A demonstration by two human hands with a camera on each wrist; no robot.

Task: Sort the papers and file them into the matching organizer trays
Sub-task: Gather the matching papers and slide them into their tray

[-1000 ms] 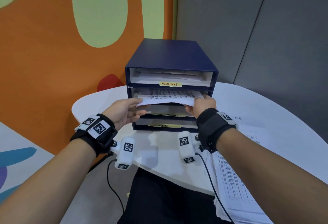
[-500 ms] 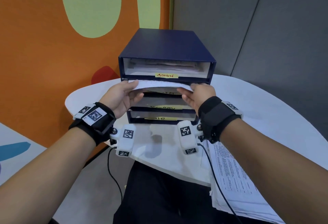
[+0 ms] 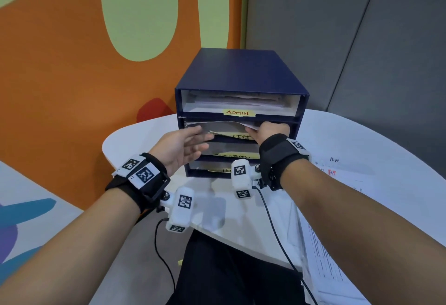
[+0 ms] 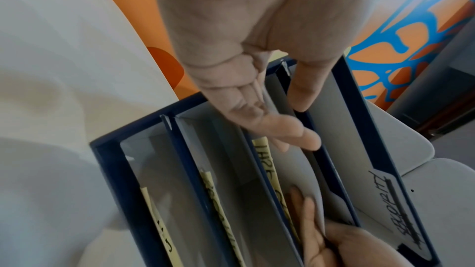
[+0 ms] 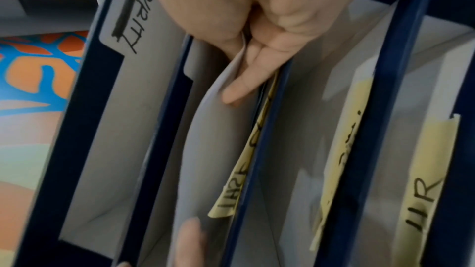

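A navy organizer (image 3: 241,70) with four stacked trays stands on the white table. Its top tray carries a yellow ADMIN label (image 3: 237,112) and holds papers. A white sheet (image 3: 224,127) lies bowed inside the second tray. My right hand (image 3: 270,130) reaches into that tray's right side and pinches the sheet (image 5: 205,129) between thumb and fingers (image 5: 246,80). My left hand (image 3: 185,144) is open in front of the tray's left side, its straight fingers (image 4: 282,129) at the sheet's edge and holding nothing. The lower trays have yellow labels, partly hidden by my hands.
A stack of printed papers (image 3: 337,268) lies on the table's right side near its front edge, with more sheets (image 3: 337,172) beyond it. The rounded table (image 3: 135,140) ends just left of the organizer. Walls stand close behind. Cables hang from both wrists.
The sheet, held by both hands in front of the organizer, has gone into the second tray. My left hand has let go and opened; my right hand followed the sheet in.
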